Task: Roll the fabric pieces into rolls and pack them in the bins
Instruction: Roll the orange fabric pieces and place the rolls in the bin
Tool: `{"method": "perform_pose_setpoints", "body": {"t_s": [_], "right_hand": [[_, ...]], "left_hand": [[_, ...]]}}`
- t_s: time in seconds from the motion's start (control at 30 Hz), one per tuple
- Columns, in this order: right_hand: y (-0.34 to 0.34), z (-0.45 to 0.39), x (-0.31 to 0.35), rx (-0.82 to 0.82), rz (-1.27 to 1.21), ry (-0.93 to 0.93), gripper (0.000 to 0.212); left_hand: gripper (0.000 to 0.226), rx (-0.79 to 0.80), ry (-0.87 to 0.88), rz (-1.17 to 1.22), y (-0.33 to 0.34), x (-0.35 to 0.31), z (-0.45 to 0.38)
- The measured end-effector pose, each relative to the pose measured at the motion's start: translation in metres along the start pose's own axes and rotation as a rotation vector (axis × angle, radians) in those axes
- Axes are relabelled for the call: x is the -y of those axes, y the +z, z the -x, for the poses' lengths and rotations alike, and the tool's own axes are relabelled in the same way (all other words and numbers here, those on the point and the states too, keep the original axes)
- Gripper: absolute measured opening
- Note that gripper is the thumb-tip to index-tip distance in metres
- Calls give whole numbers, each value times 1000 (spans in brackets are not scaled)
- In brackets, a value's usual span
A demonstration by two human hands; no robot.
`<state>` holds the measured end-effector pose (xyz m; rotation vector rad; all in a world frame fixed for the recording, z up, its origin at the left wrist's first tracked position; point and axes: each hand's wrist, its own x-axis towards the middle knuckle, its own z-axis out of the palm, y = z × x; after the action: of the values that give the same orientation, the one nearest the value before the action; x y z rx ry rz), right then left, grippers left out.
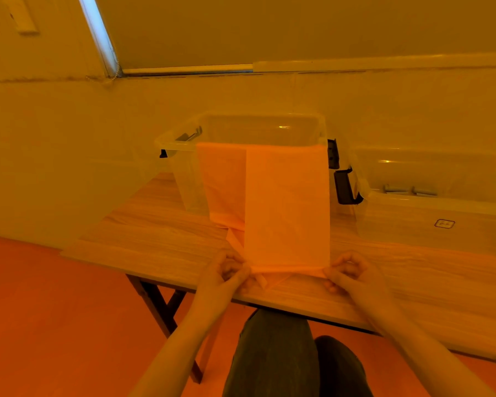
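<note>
The orange fabric piece (287, 204) lies along the surface (155, 239), its far end draped over the clear bin (184, 144). Left hand (226, 272) and right hand (347, 270) pinch its near corners. Thin, limp, light cloth: best rolled from this edge.

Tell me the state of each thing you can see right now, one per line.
Fabric piece: unrolled, draped from the near bin's rim down onto the table, near edge pinched.
Left hand: pinching the fabric's near left corner.
Right hand: pinching the near right corner.
Near bin: lid off, upright.
Right bin: lid off, small grey things inside.
Table: standing.
</note>
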<state>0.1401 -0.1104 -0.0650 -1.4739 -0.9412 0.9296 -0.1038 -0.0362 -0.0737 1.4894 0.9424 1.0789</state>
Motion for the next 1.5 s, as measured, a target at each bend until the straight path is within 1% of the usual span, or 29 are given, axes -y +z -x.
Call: {"method": "perform_pose_setpoints", "body": {"t_s": [0.13,0.3,0.43,0.53,0.63,0.77,0.83,0.93,1.03,1.23,1.37,1.47,1.5], "right_hand": [[0,0,-1,16,19,-39,10],[2,1,0,40,9,-81,6],[3,0,5,72,63,-77,11],[1,-5,13,95,159,-72,15],[0,-10,16,97,200,-60,24],[3,-10,11,28,137,-58,8],[3,-11,8,15,100,-56,5],[3,-10,6,21,41,-37,6],[1,-10,3,13,43,-35,6],[-3,-13,-3,4,-50,-5,5],[-1,-15,-3,17,-118,-13,9],[0,-15,-2,23,-127,-58,14],[0,-15,-3,29,-115,-74,14]], "left_hand": [[7,65,38,-77,-3,2,-3],[13,65,-36,-115,-10,5,-10],[15,65,-42,-204,-16,3,-17],[19,69,-39,-192,-20,2,-23],[9,71,-47,-172,-19,0,-29],[18,96,-62,-133,-13,0,-36],[16,90,-65,-108,-11,2,-39],[17,48,-83,-73,-7,9,-43],[14,33,-86,-22,-3,10,-43],[14,76,13,-55,0,15,-36],[15,125,28,-135,0,17,-35],[6,158,8,-136,-2,18,-35],[13,165,0,-137,-2,18,-35]]}}
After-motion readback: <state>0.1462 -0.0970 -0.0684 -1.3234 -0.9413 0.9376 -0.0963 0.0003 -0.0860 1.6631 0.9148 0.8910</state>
